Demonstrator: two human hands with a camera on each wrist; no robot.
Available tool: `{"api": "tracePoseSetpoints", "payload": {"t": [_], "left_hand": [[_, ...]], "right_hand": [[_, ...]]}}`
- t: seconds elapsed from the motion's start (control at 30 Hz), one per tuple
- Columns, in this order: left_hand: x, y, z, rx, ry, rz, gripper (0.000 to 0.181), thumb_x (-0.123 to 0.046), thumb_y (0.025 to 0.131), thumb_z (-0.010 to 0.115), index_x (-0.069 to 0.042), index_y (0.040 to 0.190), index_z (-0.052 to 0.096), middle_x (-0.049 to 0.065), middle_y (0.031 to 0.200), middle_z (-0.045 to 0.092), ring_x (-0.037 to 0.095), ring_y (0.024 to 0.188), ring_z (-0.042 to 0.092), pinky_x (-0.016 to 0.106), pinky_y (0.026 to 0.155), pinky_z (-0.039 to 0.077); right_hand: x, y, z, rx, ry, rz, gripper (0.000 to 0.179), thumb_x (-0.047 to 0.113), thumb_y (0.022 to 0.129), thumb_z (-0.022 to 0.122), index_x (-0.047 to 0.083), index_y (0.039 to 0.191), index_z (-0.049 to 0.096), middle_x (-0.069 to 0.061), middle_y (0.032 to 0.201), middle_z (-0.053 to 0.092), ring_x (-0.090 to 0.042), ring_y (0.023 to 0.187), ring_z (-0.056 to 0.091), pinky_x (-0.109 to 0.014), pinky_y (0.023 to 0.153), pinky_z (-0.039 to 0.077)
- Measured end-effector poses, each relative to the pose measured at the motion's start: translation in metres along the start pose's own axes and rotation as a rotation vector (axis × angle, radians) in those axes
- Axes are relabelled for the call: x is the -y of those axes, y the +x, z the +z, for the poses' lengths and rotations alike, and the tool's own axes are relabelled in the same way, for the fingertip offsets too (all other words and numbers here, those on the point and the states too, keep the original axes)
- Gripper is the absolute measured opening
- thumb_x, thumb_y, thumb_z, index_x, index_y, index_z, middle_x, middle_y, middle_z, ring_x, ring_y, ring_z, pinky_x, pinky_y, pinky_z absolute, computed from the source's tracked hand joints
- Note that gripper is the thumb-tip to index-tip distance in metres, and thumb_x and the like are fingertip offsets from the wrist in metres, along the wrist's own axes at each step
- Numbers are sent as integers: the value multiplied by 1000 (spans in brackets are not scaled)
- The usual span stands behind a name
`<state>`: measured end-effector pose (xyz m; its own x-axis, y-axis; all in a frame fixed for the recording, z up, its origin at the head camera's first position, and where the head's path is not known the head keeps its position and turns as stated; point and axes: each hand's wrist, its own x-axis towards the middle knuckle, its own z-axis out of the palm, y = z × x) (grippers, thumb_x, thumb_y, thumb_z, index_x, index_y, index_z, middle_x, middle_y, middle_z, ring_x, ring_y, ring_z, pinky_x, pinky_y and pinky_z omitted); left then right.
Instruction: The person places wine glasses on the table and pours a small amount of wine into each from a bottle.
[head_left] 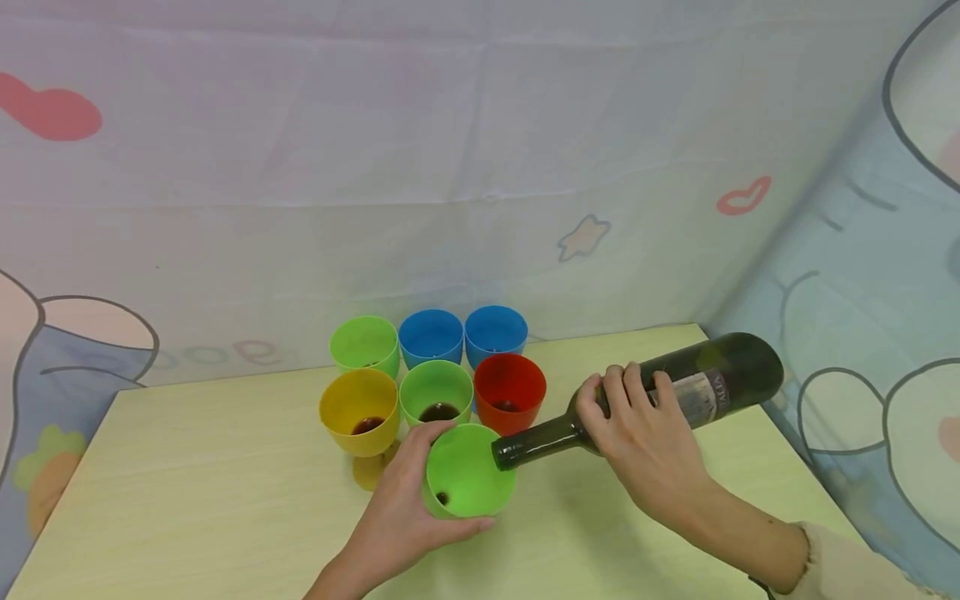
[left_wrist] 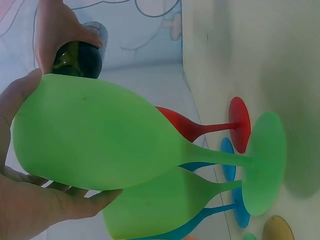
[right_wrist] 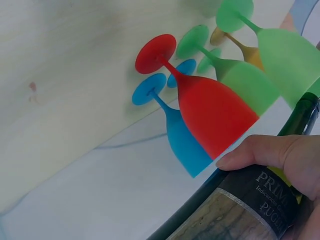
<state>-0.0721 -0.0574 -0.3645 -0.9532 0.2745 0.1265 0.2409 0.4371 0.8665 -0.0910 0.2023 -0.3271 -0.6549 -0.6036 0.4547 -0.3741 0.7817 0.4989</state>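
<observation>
My left hand [head_left: 408,500] grips a green plastic goblet [head_left: 474,471] round its bowl, thumb on the near side. A small dark spot of liquid shows at the bottom left inside it. My right hand [head_left: 648,442] holds a dark green wine bottle [head_left: 738,371] round its body, tipped so the mouth lies over the goblet's right rim. In the right wrist view the bottle's label [right_wrist: 250,200] faces the camera and the thumb presses near the shoulder. The left wrist view has the goblet's stem and foot [left_wrist: 267,162] close over the table.
Behind the held goblet stand a yellow goblet [head_left: 360,404], a green goblet [head_left: 435,387] and a red goblet [head_left: 513,383], each with dark liquid inside. Farther back are another green goblet [head_left: 365,342] and two blue ones [head_left: 431,333]. A printed cloth [head_left: 420,150] hangs behind the table [head_left: 225,500].
</observation>
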Motion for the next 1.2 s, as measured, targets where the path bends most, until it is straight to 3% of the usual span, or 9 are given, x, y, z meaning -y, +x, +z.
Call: {"api": "tracePoseSetpoints", "payload": {"t": [0.43, 0.63, 1.2], "left_hand": [[0, -1, 2, 26, -6, -48, 89, -34, 58, 86, -13, 130, 39, -5, 120, 46, 17, 108, 44, 42, 86, 42], [0, -1, 2, 28, -29, -66, 89, -34, 58, 86, -14, 130, 38, -4, 121, 45, 19, 109, 43, 45, 89, 41], [3, -1, 3, -4, -52, -33, 88, -33, 57, 86, -15, 129, 38, -5, 119, 45, 17, 107, 44, 44, 89, 40]], "right_hand": [[-2, 4, -8, 43, -41, -33, 70, 18, 53, 87, -1, 106, 45, -29, 97, 51, -42, 92, 52, -54, 78, 44], [-3, 6, -12, 54, -42, -31, 71, 16, 52, 87, -1, 106, 45, -29, 97, 51, -42, 93, 52, -55, 79, 44], [-6, 10, -15, 66, -34, -39, 70, 16, 52, 88, -1, 106, 46, -29, 96, 51, -42, 92, 51, -55, 79, 44]]}}
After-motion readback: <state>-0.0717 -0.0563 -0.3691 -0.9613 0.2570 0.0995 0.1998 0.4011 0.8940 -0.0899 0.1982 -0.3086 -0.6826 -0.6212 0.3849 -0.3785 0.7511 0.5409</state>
